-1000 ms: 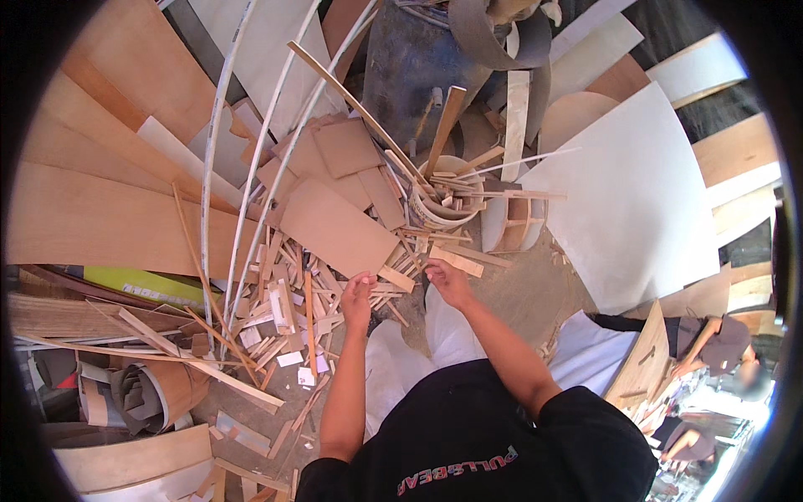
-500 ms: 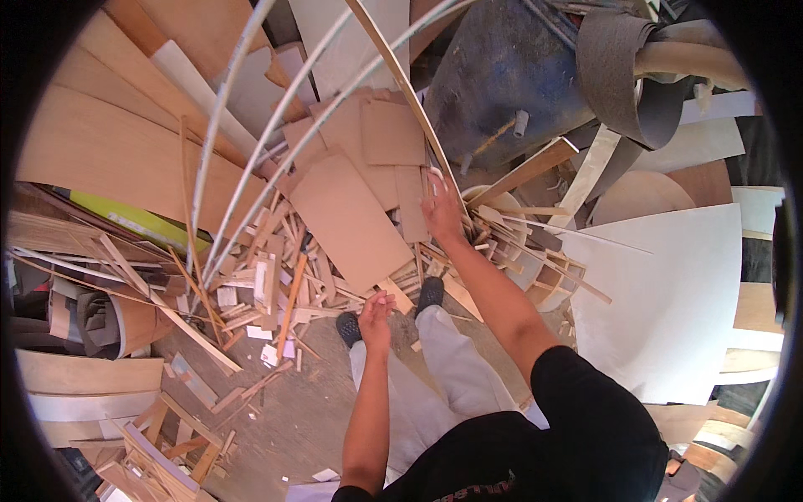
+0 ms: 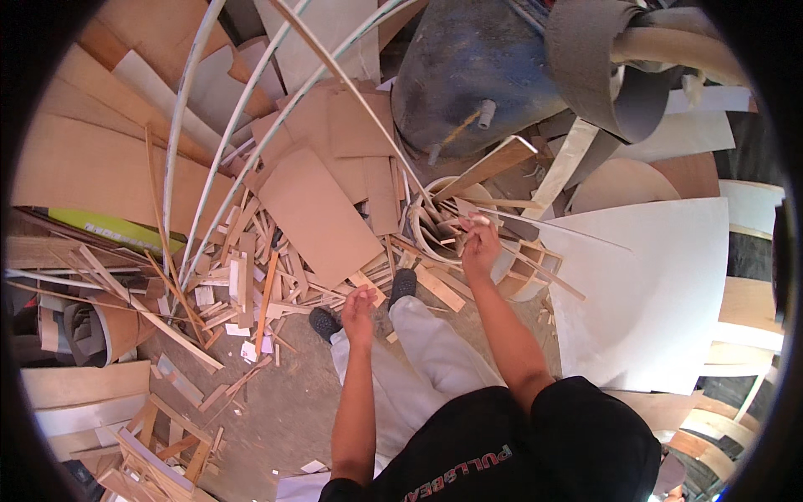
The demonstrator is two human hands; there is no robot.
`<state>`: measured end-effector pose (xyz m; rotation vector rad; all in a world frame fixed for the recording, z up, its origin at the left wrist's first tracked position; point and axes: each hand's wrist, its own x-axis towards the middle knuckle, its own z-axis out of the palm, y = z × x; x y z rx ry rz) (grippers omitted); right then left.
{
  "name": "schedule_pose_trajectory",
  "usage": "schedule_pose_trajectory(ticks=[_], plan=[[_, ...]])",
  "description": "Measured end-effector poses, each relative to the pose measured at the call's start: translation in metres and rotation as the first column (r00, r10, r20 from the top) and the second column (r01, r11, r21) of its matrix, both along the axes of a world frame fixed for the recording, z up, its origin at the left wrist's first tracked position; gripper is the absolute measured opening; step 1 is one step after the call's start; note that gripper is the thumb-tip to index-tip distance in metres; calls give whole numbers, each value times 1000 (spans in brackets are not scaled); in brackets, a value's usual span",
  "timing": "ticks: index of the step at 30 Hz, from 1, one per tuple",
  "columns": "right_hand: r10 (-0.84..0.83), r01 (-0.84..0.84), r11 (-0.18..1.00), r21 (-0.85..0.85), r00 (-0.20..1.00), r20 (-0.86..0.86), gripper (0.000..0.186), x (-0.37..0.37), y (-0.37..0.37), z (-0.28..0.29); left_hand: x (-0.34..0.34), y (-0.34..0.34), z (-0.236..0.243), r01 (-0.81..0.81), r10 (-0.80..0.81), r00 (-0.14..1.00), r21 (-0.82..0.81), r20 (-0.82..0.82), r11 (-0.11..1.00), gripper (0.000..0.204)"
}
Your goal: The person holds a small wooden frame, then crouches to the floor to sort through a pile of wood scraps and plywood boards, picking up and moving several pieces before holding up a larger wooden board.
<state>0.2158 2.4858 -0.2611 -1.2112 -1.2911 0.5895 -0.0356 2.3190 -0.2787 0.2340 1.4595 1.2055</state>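
My right hand (image 3: pixel 480 247) is beside a round bucket (image 3: pixel 422 238) full of wood offcuts, its fingers loosely bent and apart. A pale bit shows at a fingertip; I cannot tell whether it is a wrapping or a scrap. The long thin wooden strip (image 3: pixel 355 85) stands tilted, its lower end at the bucket and its upper end leaning away to the far left, clear of my hand. My left hand (image 3: pixel 358 308) hangs in front of my legs, loosely curled with nothing visible in it. Nearest to it are a flat brown board (image 3: pixel 318 217) and small wood scraps.
Several pale curved tubes (image 3: pixel 238 138) rise at the left. A dark blue barrel (image 3: pixel 468 75) stands at the back. A large white sheet (image 3: pixel 640 293) lies to the right. Offcuts (image 3: pixel 238 293) litter the floor around my dark shoes (image 3: pixel 402 286).
My right hand has let go of the long wooden strip and drawn back toward me. The strip now rests at the bucket. The view has shifted, while my left hand stays low.
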Motion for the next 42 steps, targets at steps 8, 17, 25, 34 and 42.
schedule_pose_trajectory(ticks=[8, 17, 25, 34, 42], plan=[[-124, 68, 960, -270, 972, -198, 34, -4, -46, 75, 12, 68, 52, 129, -121, 990, 123, -68, 984, 37], [34, 15, 896, -443, 994, 103, 34, -30, -29, 104, 59, 98, 107, 315, -302, 949, 210, -90, 926, 37], [-18, 104, 925, -365, 973, 231, 48, 15, -18, 47, 86, 93, 106, 448, -436, 893, 132, -110, 884, 38], [-182, 259, 836, -484, 962, 201, 57, 86, -5, 46, 118, 147, 109, 470, -446, 881, 197, -156, 860, 34], [192, -122, 957, -265, 946, 260, 51, 41, 69, 116, 137, 189, 91, 408, -352, 911, 335, -216, 849, 40]])
